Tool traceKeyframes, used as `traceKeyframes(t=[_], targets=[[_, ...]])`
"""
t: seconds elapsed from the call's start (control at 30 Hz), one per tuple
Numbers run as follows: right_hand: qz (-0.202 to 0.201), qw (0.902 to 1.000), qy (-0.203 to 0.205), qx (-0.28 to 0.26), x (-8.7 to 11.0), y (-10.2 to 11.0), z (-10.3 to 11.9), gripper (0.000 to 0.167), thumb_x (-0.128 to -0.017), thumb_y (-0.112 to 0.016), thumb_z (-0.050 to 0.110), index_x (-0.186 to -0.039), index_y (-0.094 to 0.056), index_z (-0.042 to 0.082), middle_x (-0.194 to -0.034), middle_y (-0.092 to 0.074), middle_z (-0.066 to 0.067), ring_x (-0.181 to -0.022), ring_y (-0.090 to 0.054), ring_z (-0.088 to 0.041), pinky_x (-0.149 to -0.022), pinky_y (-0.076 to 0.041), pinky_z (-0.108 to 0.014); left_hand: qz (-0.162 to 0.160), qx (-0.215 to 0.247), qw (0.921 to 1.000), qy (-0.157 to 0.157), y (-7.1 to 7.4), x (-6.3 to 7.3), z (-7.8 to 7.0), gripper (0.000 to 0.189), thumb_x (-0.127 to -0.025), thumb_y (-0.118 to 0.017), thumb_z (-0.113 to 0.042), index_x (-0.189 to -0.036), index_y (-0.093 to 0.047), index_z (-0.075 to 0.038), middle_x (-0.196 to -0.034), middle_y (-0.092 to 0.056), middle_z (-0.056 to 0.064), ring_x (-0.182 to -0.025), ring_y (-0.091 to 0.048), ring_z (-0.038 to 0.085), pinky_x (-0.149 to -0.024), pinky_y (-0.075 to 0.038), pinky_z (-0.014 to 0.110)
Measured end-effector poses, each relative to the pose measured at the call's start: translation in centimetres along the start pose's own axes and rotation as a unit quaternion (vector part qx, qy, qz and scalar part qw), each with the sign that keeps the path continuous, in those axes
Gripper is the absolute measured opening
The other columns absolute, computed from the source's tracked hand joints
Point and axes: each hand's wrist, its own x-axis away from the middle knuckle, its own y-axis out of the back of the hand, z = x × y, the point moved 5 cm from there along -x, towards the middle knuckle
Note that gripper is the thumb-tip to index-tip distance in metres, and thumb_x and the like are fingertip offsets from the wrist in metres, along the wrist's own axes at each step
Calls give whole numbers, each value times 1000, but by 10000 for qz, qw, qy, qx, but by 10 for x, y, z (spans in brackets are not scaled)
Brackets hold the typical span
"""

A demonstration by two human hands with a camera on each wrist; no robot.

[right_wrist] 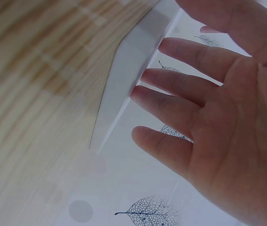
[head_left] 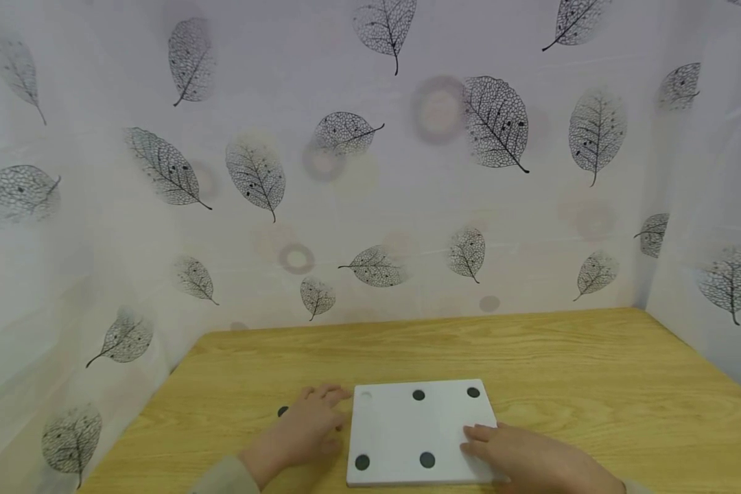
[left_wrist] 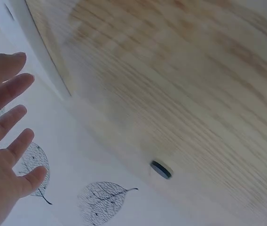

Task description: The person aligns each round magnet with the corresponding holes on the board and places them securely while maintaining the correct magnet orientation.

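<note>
A white rectangular board (head_left: 401,429) lies flat on the wooden table. Several dark round discs sit on it in two rows, among them one disc (head_left: 427,460) at the front middle. At its far left corner shows a pale round hollow (head_left: 366,395) without a disc. My left hand (head_left: 311,425) is just left of the board, fingers spread and holding nothing, fingertips close to the board's edge. Beyond that hand a loose dark disc (head_left: 283,411) lies on the table; the left wrist view shows it too. My right hand (head_left: 531,456), fingers extended, rests at the board's right edge and hides its near right corner.
The wooden table (head_left: 593,370) extends behind the board and to both sides. A pale curtain (head_left: 370,206) printed with dark leaves hangs along the table's back edge and down its left and right sides.
</note>
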Motion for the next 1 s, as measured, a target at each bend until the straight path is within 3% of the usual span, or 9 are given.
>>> traceKeyframes(t=[0.4, 0.7, 1.0], targets=[[-90, 9999, 82, 112, 1, 1, 2, 50, -79, -64, 29, -126, -50, 18, -129, -45, 3, -112, -47, -21, -88, -42, -36, -24, -93, 9981, 607, -8, 10, 41, 17, -69, -72, -23, -66, -57, -18, -119, -50, 8, -111, -40, 31, -85, -35, 56], [-121, 9999, -6, 50, 1, 1, 1, 53, -80, -61, 39, -127, -49, 18, -129, -46, 4, -111, -48, -21, -87, -42, -36, -233, 105, 9962, 829, -7, 21, 60, 18, -67, -72, -18, -63, -54, -16, -110, -51, 7, -102, -43, 30, -78, -37, 57], [129, 9992, -276, -252, -1, -2, -3, 54, -77, -66, 33, -127, -49, 21, -129, -44, 7, -114, -45, -23, -89, -40, -40, -292, 80, 9937, 1078, -10, 29, 78, 22, -68, -73, -20, -62, -52, -16, -108, -51, 7, -97, -45, 30, -73, -38, 58]])
